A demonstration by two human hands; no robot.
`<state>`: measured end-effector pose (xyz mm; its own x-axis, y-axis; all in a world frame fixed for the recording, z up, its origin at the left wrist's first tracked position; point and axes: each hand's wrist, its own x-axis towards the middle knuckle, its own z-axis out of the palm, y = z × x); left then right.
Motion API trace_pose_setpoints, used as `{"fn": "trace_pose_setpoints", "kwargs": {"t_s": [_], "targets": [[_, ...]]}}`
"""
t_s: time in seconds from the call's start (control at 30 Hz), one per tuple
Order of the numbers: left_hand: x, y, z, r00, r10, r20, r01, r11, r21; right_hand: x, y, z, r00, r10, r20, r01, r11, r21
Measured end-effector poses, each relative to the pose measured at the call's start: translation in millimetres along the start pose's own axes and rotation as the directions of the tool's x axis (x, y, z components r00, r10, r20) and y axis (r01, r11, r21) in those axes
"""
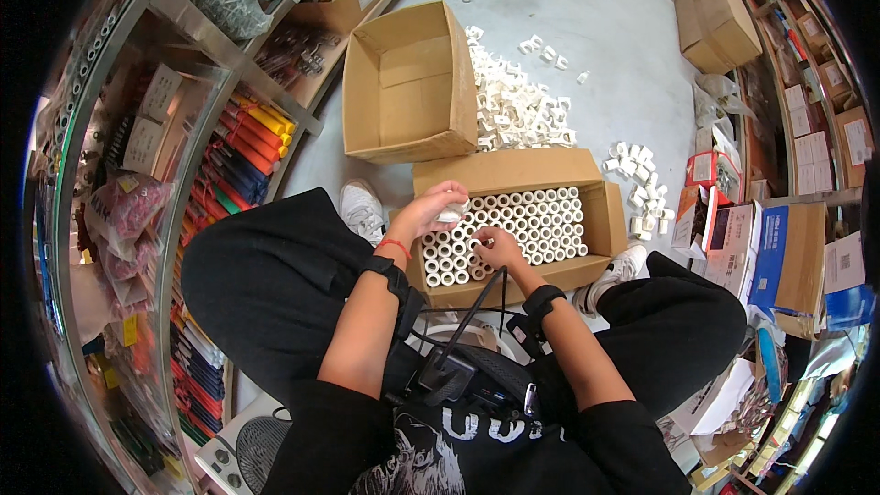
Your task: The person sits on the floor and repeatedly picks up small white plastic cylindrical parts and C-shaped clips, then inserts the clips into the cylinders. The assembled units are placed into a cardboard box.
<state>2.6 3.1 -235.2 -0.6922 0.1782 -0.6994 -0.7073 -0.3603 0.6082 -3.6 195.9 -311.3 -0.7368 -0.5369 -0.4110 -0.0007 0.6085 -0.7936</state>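
Note:
Between my knees an open cardboard box holds rows of short white plastic pipe fittings, their round openings facing up. My left hand is over the box's left side, fingers curled around one or more loose white pipe fittings; how many is hidden by the hand. Farther right, my right hand reaches down among the rows, with thumb and fingertips pinched on a white pipe fitting. Part of the rows lies hidden beneath both hands.
An empty cardboard box lies on its side beyond, next to a heap of loose white fittings. A smaller group of fittings is on the floor at right. Loaded shelves line the left, with cartons along the right.

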Motion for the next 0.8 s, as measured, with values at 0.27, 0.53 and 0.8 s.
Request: {"fn": "trace_pose_setpoints", "kwargs": {"t_s": [0.27,0.53,0.8], "targets": [[1,0,4,0.999,-0.011,0.038,0.010,1.000,0.022,2,0,-2,0.999,-0.031,-0.022,0.033,0.994,0.103],[8,-10,-2,0.996,-0.035,0.079,0.027,0.995,0.096,7,-54,-33,0.992,-0.002,0.129,-0.090,0.703,0.706],[10,-11,2,0.995,-0.085,0.056,0.075,0.983,0.168,8,-28,-28,0.999,-0.033,0.022,0.021,0.917,0.399]]}}
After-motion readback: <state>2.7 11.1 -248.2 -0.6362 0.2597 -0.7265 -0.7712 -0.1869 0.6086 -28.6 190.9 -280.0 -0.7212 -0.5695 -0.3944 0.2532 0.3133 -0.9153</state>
